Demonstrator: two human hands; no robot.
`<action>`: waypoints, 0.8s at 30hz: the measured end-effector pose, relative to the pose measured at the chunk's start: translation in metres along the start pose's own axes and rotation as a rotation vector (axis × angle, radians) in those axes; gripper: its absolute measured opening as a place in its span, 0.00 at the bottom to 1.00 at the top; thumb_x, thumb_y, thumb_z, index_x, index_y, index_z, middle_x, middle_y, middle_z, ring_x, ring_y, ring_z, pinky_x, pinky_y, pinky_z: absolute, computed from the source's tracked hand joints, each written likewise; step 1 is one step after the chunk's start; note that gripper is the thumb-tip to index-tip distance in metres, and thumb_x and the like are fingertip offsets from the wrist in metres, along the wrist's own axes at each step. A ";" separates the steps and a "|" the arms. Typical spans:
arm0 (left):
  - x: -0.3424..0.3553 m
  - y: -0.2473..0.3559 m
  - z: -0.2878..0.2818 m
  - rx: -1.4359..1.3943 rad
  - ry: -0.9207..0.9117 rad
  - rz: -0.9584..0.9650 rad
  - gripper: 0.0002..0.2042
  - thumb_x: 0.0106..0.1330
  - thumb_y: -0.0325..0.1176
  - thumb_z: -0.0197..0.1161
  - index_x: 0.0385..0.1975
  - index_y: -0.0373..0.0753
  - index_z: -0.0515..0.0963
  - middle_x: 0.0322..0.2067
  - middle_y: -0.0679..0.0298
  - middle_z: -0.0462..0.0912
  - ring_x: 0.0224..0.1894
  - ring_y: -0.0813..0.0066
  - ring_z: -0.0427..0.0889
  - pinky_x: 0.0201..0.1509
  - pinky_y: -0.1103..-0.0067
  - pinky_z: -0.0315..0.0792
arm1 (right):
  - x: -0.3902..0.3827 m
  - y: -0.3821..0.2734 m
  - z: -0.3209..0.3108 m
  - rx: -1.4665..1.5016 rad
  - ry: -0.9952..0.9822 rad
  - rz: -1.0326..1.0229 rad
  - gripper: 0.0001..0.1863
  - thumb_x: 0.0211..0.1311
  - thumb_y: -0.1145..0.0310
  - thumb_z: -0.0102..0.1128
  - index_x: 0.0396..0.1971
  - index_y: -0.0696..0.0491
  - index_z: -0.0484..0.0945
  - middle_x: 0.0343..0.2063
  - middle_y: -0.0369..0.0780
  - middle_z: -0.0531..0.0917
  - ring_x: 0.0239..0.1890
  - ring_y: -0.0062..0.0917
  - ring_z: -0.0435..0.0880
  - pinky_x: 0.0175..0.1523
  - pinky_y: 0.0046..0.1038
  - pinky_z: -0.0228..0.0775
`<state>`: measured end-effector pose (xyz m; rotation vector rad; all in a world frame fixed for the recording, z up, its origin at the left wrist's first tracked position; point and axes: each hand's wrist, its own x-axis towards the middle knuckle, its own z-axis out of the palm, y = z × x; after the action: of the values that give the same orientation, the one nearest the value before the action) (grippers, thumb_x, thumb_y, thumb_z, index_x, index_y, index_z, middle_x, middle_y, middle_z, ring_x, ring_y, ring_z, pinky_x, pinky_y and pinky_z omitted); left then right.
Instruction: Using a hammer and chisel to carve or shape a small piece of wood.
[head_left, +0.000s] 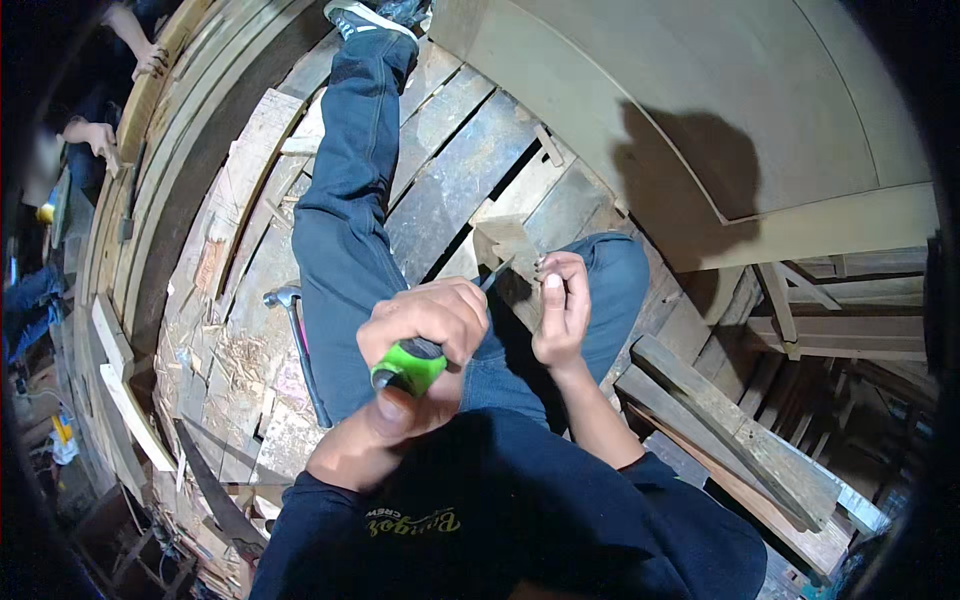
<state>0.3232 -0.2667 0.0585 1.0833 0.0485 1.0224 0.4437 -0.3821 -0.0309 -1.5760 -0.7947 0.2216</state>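
Observation:
My left hand (425, 322) is wrapped round the green-and-black handle (415, 365) of a hand tool. Its narrow metal blade (496, 274) slants away from the fist and comes to a thin tip; the exact kind of tool cannot be made out. Just right of that tip is my right hand (563, 308), its thumb and fingers pinched together. Small dark bits (541, 266) show at those fingertips, too small to name. Beyond the blade, a pale wooden block (505, 238) stands between my legs on the plank floor (460, 165).
A hammer (303, 350) lies beside my left leg, near wood shavings (240, 365). A handsaw (215, 490) is at lower left. A large wooden panel (790, 110) stands at upper right, above stacked boards (730, 430). Another person's hands (95, 140) rest by a curved timber (170, 150).

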 end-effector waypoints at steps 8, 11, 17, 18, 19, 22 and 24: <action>0.003 0.013 0.007 -0.112 -0.022 0.286 0.28 0.64 0.57 0.49 0.15 0.36 0.66 0.13 0.61 0.69 0.15 0.67 0.69 0.22 0.73 0.63 | 0.001 0.002 -0.004 -0.013 -0.015 -0.010 0.08 0.65 0.71 0.47 0.28 0.59 0.68 0.33 0.45 0.73 0.35 0.31 0.72 0.46 0.29 0.65; -0.002 -0.011 0.009 0.078 -0.112 0.162 0.31 0.64 0.61 0.52 0.16 0.34 0.68 0.15 0.60 0.70 0.16 0.66 0.71 0.22 0.73 0.66 | 0.001 0.001 -0.001 -0.011 0.019 0.007 0.08 0.66 0.73 0.45 0.28 0.60 0.67 0.33 0.44 0.72 0.35 0.30 0.71 0.46 0.28 0.64; 0.003 0.025 0.014 -0.008 0.013 0.174 0.31 0.63 0.64 0.53 0.17 0.36 0.69 0.13 0.63 0.69 0.15 0.68 0.72 0.22 0.73 0.66 | -0.004 0.003 -0.003 -0.065 -0.028 -0.033 0.07 0.65 0.73 0.46 0.29 0.60 0.67 0.33 0.47 0.72 0.36 0.34 0.72 0.47 0.30 0.65; 0.003 0.032 0.017 -0.048 0.028 0.268 0.30 0.63 0.63 0.54 0.17 0.37 0.68 0.13 0.63 0.69 0.15 0.68 0.72 0.22 0.73 0.66 | -0.005 0.003 -0.004 -0.071 -0.025 -0.027 0.07 0.65 0.73 0.46 0.29 0.60 0.67 0.33 0.47 0.72 0.36 0.34 0.72 0.47 0.30 0.65; 0.008 0.031 0.015 -0.015 -0.029 0.359 0.31 0.63 0.63 0.53 0.18 0.36 0.69 0.14 0.62 0.70 0.16 0.67 0.72 0.23 0.73 0.68 | -0.005 0.004 -0.006 -0.076 -0.021 -0.018 0.08 0.67 0.72 0.45 0.29 0.59 0.67 0.33 0.45 0.72 0.37 0.31 0.71 0.49 0.29 0.64; -0.010 -0.010 0.006 0.177 -0.167 0.188 0.32 0.62 0.63 0.53 0.18 0.34 0.70 0.14 0.61 0.71 0.16 0.66 0.73 0.24 0.73 0.69 | -0.001 0.001 -0.001 -0.049 -0.028 -0.005 0.08 0.68 0.71 0.43 0.29 0.58 0.68 0.34 0.43 0.72 0.38 0.27 0.70 0.50 0.28 0.62; -0.010 -0.015 0.009 0.143 -0.190 0.164 0.33 0.62 0.65 0.53 0.18 0.34 0.70 0.15 0.60 0.72 0.17 0.64 0.73 0.24 0.73 0.69 | 0.000 0.001 -0.004 -0.047 -0.008 0.037 0.09 0.69 0.71 0.43 0.30 0.59 0.68 0.33 0.43 0.72 0.38 0.26 0.70 0.50 0.28 0.62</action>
<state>0.3315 -0.2814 0.0473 1.3282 -0.1237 1.0697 0.4459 -0.3854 -0.0312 -1.6358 -0.7821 0.2382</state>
